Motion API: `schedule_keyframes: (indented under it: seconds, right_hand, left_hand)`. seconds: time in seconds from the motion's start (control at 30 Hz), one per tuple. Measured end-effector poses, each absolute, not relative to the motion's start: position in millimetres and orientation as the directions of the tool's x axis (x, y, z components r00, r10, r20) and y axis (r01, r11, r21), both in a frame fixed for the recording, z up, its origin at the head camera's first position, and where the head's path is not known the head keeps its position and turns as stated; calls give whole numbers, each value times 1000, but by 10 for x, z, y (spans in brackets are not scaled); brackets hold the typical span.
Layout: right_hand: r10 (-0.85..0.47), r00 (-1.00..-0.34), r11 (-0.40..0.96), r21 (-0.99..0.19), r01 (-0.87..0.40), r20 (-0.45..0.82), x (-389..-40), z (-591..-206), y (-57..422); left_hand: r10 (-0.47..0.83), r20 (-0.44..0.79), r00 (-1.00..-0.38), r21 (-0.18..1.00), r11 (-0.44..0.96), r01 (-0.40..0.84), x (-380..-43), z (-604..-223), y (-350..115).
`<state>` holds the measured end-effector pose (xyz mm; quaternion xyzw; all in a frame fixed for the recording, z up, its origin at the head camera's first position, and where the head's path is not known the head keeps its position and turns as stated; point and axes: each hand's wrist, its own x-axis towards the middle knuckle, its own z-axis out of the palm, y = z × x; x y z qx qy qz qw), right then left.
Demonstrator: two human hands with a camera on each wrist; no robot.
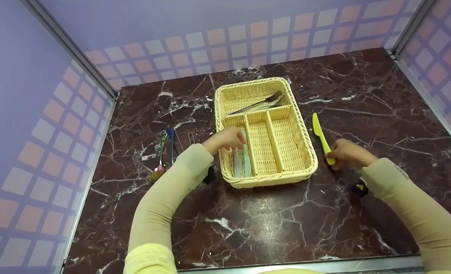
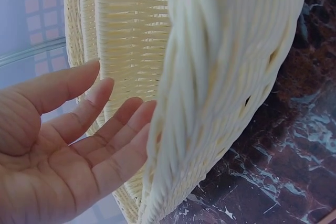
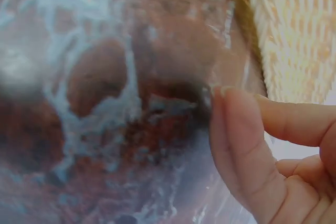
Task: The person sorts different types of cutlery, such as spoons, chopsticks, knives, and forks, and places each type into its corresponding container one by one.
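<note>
My right hand (image 1: 348,153) pinches the handle end of a yellow-green knife (image 1: 319,131), just right of the wicker basket (image 1: 313,167). The knife's blade points toward the back. In the right wrist view the thumb (image 3: 239,140) and forefinger meet, with the knife out of sight. My left hand (image 1: 227,138) is over the basket's front left compartment, holding nothing. Its fingers (image 2: 123,156) are loosely bent beside the woven rim in the left wrist view. Below it in that compartment lie a pale knife (image 1: 238,164) and a mint-green knife (image 1: 246,161).
A dark fork (image 1: 261,102) lies with other cutlery in the basket's wide back compartment. Left of the basket are a shiny multicoloured spoon (image 1: 158,172), a blue-tinted piece of cutlery (image 1: 171,142) and a fork (image 1: 191,138). Walls (image 1: 225,42) enclose the marble-patterned table (image 1: 141,224) at the back and sides.
</note>
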<state>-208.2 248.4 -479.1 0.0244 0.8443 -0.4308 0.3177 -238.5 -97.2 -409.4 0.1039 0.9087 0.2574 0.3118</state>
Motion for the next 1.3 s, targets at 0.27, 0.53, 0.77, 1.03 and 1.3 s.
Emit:
schedule_keyframes:
  seconds: [0.27,0.53,0.77,1.03,1.3]
  right_hand:
    - [-280,-809,565,-770,297,-517,-2192,-4667,2551]
    - [-268,-878,602,-780,169,-397,-2329,-4420,2569]
    - [-185,-967,639,-769,17,-175,-2412,-4139,2475]
    - [-271,-958,761,-589,-271,91,-2455,-3900,2193]
    - [-466,-815,702,-418,-577,344,-2400,-3916,1799]
  left_hand:
    - [369,-518,-771,530,847,49,-2390,-4129,-994]
    - [378,-492,-784,529,845,75,-2422,-4141,-1008]
    - [438,-411,-799,535,826,177,-2435,-4083,-980]
    - [579,-178,-796,630,688,360,-2413,-3944,-908]
    - [621,180,-763,479,622,619,-2251,-3693,-697]
